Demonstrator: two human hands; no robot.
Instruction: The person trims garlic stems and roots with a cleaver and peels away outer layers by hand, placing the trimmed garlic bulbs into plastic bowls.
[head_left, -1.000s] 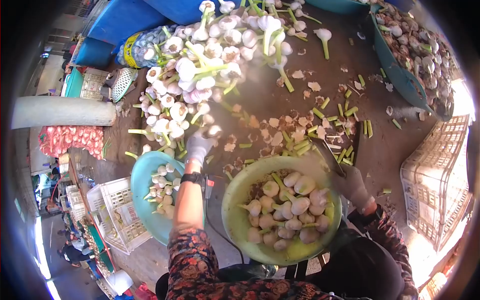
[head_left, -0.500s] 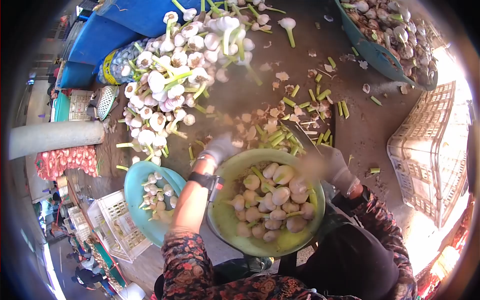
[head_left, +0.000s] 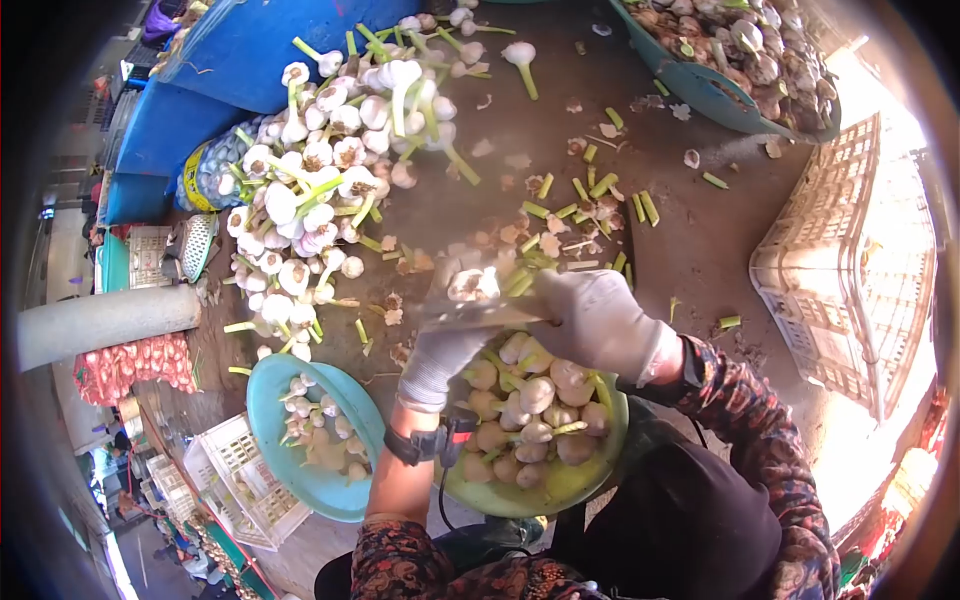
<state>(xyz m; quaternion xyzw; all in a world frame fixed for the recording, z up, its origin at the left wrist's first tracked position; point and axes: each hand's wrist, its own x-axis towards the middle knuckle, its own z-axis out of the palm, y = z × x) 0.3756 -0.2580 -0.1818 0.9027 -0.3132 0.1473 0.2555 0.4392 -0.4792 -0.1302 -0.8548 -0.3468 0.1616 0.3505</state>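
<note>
My gloved left hand (head_left: 440, 355) is closed around a garlic bulb (head_left: 472, 284), above the far edge of a yellow-green basin (head_left: 590, 480) that holds several bulbs. My gloved right hand (head_left: 600, 315) grips a knife, and its blade (head_left: 480, 318) lies across in front of the bulb, close to my left hand. Both hands are near each other. A heap of garlic with green stems (head_left: 300, 215) rests to the left on the brown surface (head_left: 690, 235). Cut stem pieces (head_left: 600, 185) and peeled skins lie beyond my hands.
A light blue basin (head_left: 262, 400) with smaller bulbs stands left, beside a white crate (head_left: 235, 470). White crates (head_left: 850, 270) stand at the right. A teal tub (head_left: 720, 95) of garlic is at the upper right, blue containers (head_left: 240, 60) at the upper left.
My left hand has come back with a bulb toward the basin. My right hand has moved left with the knife, and the two hands have come together. The view has shifted.
</note>
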